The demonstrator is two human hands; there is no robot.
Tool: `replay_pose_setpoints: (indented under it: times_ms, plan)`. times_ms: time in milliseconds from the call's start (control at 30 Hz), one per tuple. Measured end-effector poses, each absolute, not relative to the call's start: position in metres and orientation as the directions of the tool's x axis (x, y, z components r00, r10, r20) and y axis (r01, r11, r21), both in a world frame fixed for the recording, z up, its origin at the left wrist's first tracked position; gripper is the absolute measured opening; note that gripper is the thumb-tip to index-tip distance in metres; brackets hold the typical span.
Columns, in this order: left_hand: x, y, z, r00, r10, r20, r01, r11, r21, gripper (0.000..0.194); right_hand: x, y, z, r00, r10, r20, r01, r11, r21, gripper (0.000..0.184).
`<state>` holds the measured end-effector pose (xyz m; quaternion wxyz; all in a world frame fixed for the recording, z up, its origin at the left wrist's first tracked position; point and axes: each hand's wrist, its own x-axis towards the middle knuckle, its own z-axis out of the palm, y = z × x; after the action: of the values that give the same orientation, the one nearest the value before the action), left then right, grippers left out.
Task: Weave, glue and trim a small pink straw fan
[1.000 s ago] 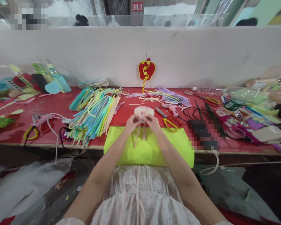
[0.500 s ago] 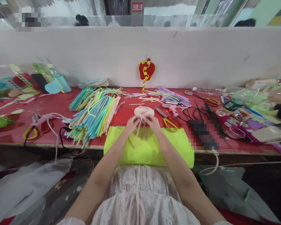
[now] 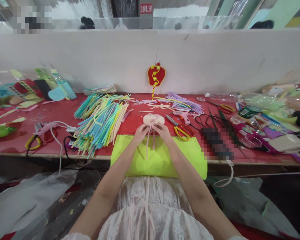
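Close together over the red table, my left hand (image 3: 141,132) and my right hand (image 3: 162,130) pinch a thin pink pipe cleaner (image 3: 147,146). Its loose end hangs down toward me, and the part between my fingertips is mostly hidden. A round, pale cream-pink fan-shaped piece (image 3: 153,118) with small pink decorations lies just beyond my fingertips. A second mauve-pink stem (image 3: 153,142) points down from it between my hands; I cannot tell whether my fingers also grip this piece. Below my wrists is a yellow-green sheet (image 3: 160,163) at the table's front edge.
Left stands a heap of coloured pipe cleaners (image 3: 102,121); purple ones (image 3: 185,101) lie back right. Pliers (image 3: 181,130) and a pink glue gun (image 3: 185,117) are beside my right hand. A red fan ornament (image 3: 156,76) rises near the white partition (image 3: 90,60). Cables run at both sides.
The hanging end of the pink pipe cleaner has swung slightly right and is more upright. My hands stay nearly in place, still pinching.
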<state>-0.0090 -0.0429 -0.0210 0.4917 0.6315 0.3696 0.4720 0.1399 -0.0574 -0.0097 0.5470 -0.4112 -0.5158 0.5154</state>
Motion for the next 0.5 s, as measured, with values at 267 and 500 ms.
replay_pose_setpoints:
  times_ms: [267,500]
  plan:
    - [-0.0088,-0.0458,-0.0157,0.238,0.946,0.219,0.039,-0.235,0.971,0.014,0.1422,-0.0604,-0.0082,-0.074,0.934,0.348,0.165,0.356,-0.920,0.032]
    - [-0.0083,-0.0470,-0.0163,0.264,0.942,0.205,0.034,-0.222,0.975,0.017,0.1422,-0.0628,-0.0072,-0.038,0.885,0.463,0.292,0.453,-0.842,0.017]
